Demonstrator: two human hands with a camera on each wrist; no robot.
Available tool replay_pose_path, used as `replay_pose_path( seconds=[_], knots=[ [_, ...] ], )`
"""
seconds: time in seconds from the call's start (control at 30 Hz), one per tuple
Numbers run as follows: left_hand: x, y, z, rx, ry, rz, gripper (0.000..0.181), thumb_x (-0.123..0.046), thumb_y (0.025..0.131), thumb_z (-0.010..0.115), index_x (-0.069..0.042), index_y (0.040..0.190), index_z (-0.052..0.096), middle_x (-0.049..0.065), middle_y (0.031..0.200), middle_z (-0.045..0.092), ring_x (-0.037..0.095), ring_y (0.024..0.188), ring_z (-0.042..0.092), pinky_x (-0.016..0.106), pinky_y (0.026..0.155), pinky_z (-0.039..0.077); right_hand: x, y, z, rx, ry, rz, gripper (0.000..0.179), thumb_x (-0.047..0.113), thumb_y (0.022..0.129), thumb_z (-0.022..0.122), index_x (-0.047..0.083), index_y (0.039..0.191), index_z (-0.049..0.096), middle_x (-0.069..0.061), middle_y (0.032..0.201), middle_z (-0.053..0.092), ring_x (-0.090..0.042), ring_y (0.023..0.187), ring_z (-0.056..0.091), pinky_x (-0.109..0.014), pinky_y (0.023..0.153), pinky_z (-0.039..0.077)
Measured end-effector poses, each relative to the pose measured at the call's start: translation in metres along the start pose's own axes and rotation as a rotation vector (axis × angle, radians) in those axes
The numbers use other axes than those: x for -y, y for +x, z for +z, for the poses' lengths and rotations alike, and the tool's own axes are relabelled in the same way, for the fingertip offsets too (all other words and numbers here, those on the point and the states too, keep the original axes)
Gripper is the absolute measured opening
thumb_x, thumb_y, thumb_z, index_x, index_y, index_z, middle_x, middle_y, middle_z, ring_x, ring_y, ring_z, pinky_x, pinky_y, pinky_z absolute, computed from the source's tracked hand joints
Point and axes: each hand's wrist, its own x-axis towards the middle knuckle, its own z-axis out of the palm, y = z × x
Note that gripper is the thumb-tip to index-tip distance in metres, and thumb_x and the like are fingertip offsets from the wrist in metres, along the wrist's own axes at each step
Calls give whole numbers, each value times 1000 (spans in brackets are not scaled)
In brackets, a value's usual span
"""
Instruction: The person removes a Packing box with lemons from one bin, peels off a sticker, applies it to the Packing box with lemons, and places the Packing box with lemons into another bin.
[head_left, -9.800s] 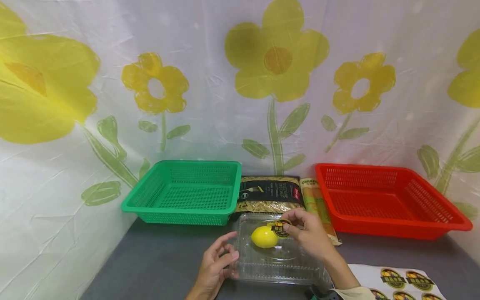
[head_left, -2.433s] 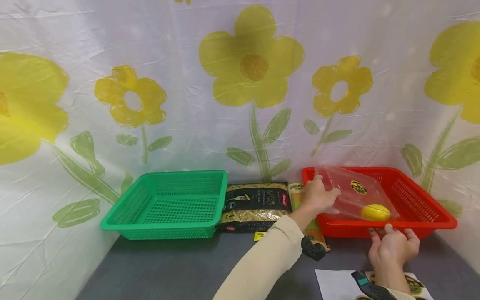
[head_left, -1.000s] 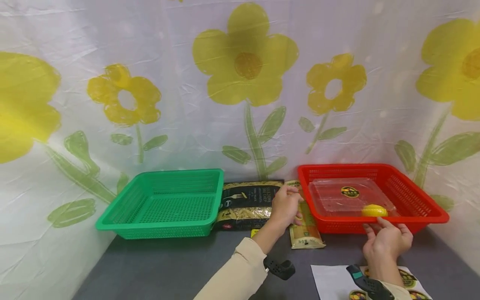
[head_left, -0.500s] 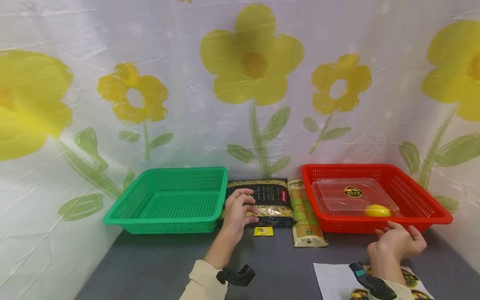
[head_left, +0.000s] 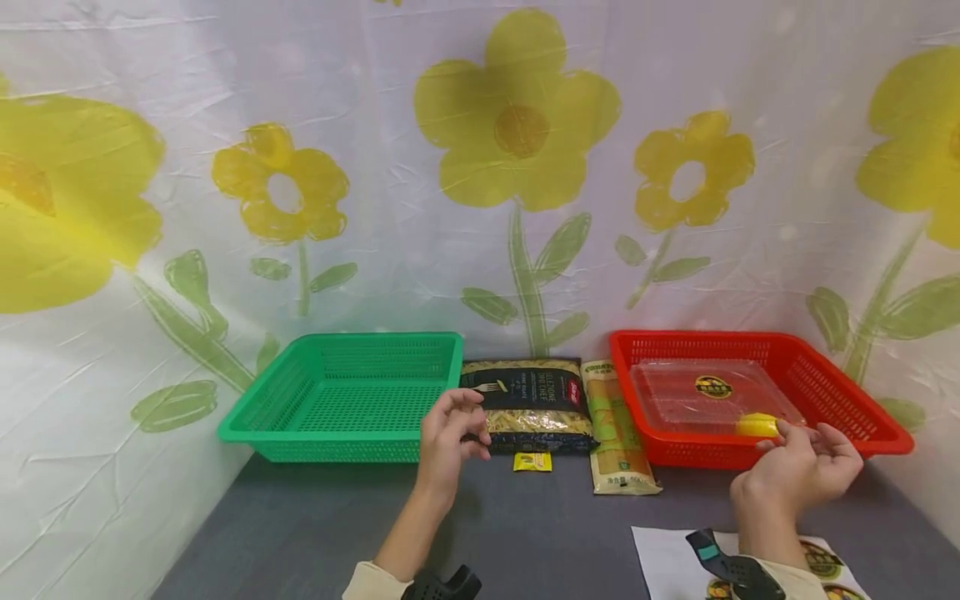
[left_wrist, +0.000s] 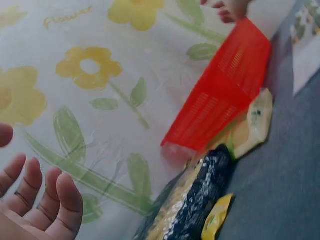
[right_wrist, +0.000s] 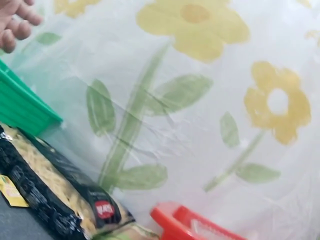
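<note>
Inside the red basket (head_left: 720, 450) lies a clear plastic clamshell box (head_left: 675, 392) with a round black-and-gold sticker (head_left: 712, 386) on its lid and a lemon (head_left: 756, 425) at its near right corner. My right hand (head_left: 798, 475) hovers at the basket's front rim, fingers loosely bent, holding nothing; whether it touches the rim I cannot tell. My left hand (head_left: 448, 442) is raised between the green basket (head_left: 322, 450) and the pasta bag (head_left: 536, 404), its fingers loosely curled around nothing. In the left wrist view the left hand's fingers (left_wrist: 67, 200) show at the lower left.
A small yellow packet (head_left: 532, 462) lies before the pasta bag. Beside the red basket is a long noodle packet (head_left: 622, 467). A white sheet of round stickers (head_left: 660, 554) lies at the front right of the dark table (head_left: 555, 533). Flowered cloth (head_left: 390, 267) hangs behind.
Earlier, my right hand held the sticker over the box at the table's middle. The box then went into the red basket. My left hand let go and moved left; the right stayed near the rim.
</note>
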Motion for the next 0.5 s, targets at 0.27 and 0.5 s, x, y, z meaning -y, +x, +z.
replay_pose_path(
  seconds=[0.27,0.5],
  knots=[
    [4,-9,-17,31,186,219,24,5,94,53,2,117,58,14,86,57,21,67,62,37,58,58,-2,-31,12,232,6,-108,28,-10,87,69,4,106,56,-12,98,53,-19,75,52,-19,50,52],
    [5,-2,-22,32,249,245,27,1,92,56,-4,119,57,17,93,57,17,76,60,36,63,57,-14,-49,17,461,24,-157,29,-13,87,68,0,110,56,-17,102,53,-23,81,51,-20,53,55]
  ],
)
